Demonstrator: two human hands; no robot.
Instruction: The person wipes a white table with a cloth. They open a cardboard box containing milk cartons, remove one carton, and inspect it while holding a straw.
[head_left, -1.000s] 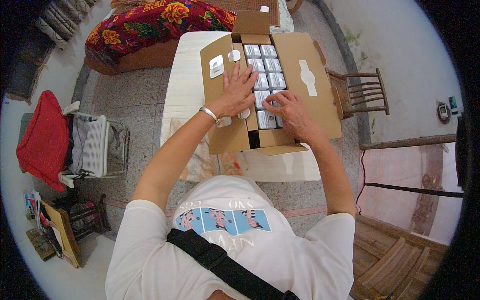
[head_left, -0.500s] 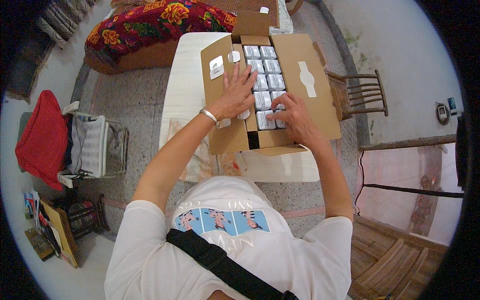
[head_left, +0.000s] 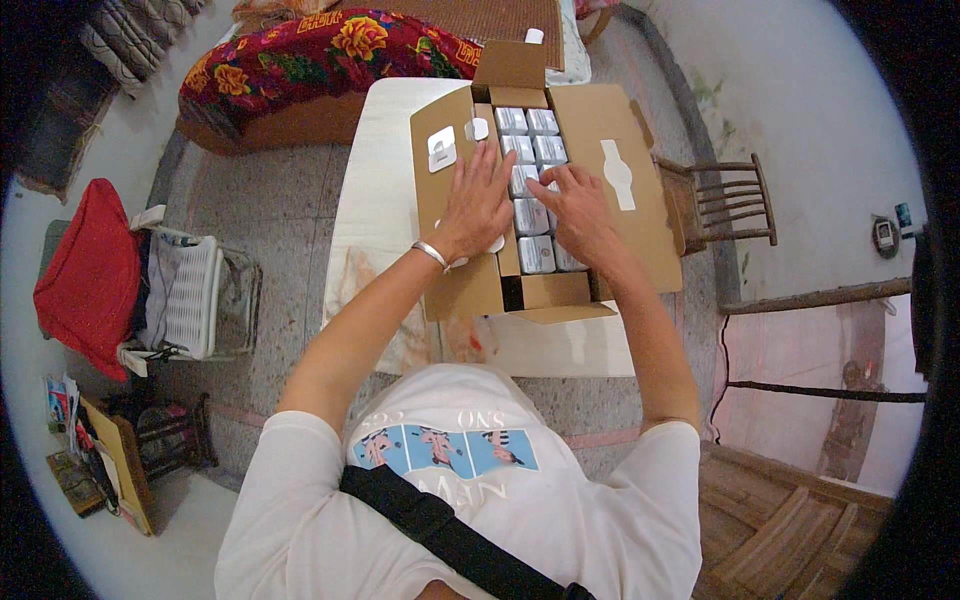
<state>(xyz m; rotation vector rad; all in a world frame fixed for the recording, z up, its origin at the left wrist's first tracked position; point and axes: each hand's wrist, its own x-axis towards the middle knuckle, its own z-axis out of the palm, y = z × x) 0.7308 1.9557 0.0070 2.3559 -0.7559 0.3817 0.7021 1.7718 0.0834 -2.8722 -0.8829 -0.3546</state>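
A white rectangular table (head_left: 385, 190) stands on a grey stone floor, with a wooden chair (head_left: 725, 200) at its right side. On the table sits an open brown cardboard box (head_left: 590, 140) packed with rows of small silver-white packets (head_left: 527, 122). The left hand (head_left: 478, 205) lies flat with fingers spread across the box's left flap and the nearest packets. The right hand (head_left: 580, 212) rests open, fingers splayed, pressing on the packets in the box's middle; neither hand grips anything.
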